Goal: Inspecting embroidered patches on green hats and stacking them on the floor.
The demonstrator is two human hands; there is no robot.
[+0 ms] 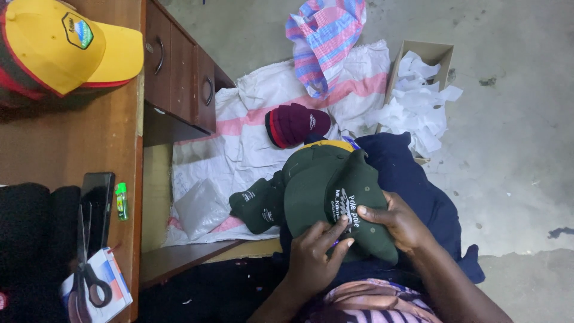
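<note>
At the upper left of the frame a yellow cap (pixel 66 45) with a red-edged brim rests on the wooden surface (pixel 72 149), with dark cloth under it. Lower down the left side lie a black phone (pixel 98 200), a small green lighter (pixel 121 200) and black-handled scissors (pixel 86 272) on top of a small printed box (pixel 113 287), next to a heap of black fabric (pixel 30 239). Right of the surface are its brown drawers (pixel 179 66), and beyond them a white and pink woven sack (pixel 251 131) is spread on the concrete floor (pixel 508 119), with a clear plastic bag (pixel 200 206) and a maroon cap (pixel 296 124) lying on it. Near the middle of the frame sits a stack of dark green caps (pixel 281 191) over the person's lap, on navy cloth. The topmost green cap (pixel 335 203), with white stitched lettering, is in both hands: the left hand (pixel 314 260) has its fingers (pixel 335 230) closed on the lower edge of the panel, though what they pinch there is hard to make out, and the right hand (pixel 403 224) has its fingers (pixel 373 212) pressed onto the cap's crown from the right. At the top centre lies a striped pink and blue bag (pixel 326 42). To the upper right an open cardboard box (pixel 427 54) holds crumpled white paper (pixel 421 101).
</note>
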